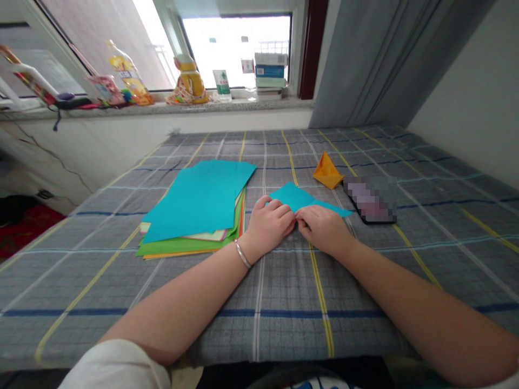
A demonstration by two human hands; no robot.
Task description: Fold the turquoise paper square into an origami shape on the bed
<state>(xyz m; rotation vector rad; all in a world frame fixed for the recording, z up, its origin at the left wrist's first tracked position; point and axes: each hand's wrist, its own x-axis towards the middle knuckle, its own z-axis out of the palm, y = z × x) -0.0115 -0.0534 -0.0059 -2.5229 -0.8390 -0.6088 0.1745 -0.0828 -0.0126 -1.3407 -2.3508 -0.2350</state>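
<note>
A folded sheet of blue paper [292,195] lies on the plaid cloth, its far corner pointing away from me and one point reaching out to the right. My left hand [272,219], with a silver bangle at the wrist, closes on its near left edge. Close beside it, my right hand [320,226] pinches the near edge with the fingertips. The two hands nearly touch and hide the paper's near part. Left of my hands rests a stack of coloured paper [198,200], blue on top, with green, orange and white edges showing below.
Beyond my right hand stands an orange folded paper shape [326,172]. A phone [371,200] with a blurred screen lies beside it. On the windowsill [158,109] are a bottle [128,73], a yellow container [190,81], a tube [221,85] and stacked boxes [271,70]. A grey curtain [365,59] hangs at right.
</note>
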